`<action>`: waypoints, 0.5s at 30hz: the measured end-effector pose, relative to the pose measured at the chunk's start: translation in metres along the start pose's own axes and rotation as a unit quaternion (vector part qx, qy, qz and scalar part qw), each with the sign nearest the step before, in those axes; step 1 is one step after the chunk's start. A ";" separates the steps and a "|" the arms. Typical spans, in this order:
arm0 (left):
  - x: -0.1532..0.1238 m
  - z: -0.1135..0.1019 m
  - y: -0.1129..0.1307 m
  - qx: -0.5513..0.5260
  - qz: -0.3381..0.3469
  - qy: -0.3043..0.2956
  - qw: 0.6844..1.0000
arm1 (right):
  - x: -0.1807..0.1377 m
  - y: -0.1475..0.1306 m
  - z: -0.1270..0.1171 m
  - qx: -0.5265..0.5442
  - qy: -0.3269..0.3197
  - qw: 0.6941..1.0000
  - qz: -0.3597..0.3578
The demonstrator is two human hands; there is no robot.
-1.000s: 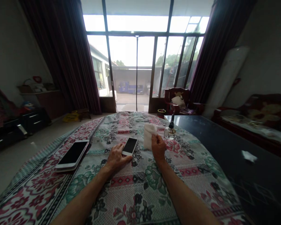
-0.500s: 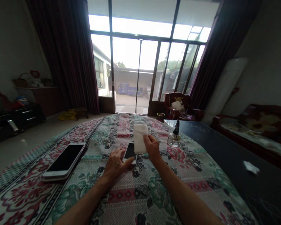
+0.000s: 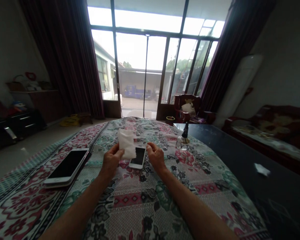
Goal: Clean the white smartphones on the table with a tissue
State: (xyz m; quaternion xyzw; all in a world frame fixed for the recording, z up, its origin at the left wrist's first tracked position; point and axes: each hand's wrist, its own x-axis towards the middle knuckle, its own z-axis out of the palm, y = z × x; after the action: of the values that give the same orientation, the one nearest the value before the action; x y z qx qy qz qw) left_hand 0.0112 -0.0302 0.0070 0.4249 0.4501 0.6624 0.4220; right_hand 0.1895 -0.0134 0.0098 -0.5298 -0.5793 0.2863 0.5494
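Landmark: the small phone (image 3: 138, 157), lying face up with its screen dark on the floral cloth (image 3: 150, 196).
Phones: two. The small phone is one, and a larger phone (image 3: 68, 166) lies well to its left, also face up and dark.
White tissue (image 3: 126, 147): one, held up just left of the small phone, with its lower right corner overlapping the phone's upper left part.
Hands: two, both the person's own, one on each side of the small phone.
Left hand (image 3: 111, 161): thumb and fingers are pinched on the tissue's lower left edge.
Right hand (image 3: 155, 156): just right of the small phone, fingers loosely curled at its upper right corner. I cannot tell whether they touch or grip the phone.
Glass bottle (image 3: 182, 142): one, with a dark top, standing upright to the right of the small phone and beyond it.
White scrap (image 3: 262, 169): one, far right of the small phone on the dark table (image 3: 240, 156).
Change from half a second ago: the tissue was in the right hand above the phone, and the left fingers rested on the phone's lower end. Now the left hand has the tissue and has left the phone.
Hidden or unclear: the tissue covers the small phone's upper left corner. What lies under the larger phone is too dark to make out. The forearms are cut off at the bottom edge.
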 end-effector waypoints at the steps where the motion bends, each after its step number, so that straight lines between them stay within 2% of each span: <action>1: 0.005 -0.006 0.000 0.050 0.027 0.029 0.998 | -0.003 0.003 -0.001 -0.085 -0.001 0.996 -0.009; 3: 0.013 -0.017 0.001 0.150 0.068 0.076 0.983 | -0.012 0.006 0.001 -0.204 -0.019 0.978 -0.026; 7: 0.015 -0.027 0.004 0.272 0.089 0.105 0.953 | -0.038 0.002 0.021 -0.314 -0.056 0.947 -0.041; 11: 0.013 -0.026 0.003 0.325 0.119 0.088 0.934 | -0.049 -0.006 0.034 -0.346 -0.052 0.936 -0.048; 15: 0.014 -0.027 -0.001 0.393 0.170 0.077 0.900 | -0.049 -0.005 0.031 -0.349 -0.065 0.933 -0.055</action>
State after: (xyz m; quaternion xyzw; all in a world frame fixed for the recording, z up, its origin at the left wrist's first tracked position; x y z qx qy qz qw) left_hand -0.0183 -0.0234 0.0022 0.5738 0.6260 0.5240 0.0654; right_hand 0.1511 -0.0529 -0.0088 -0.6357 -0.7053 0.0687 0.3060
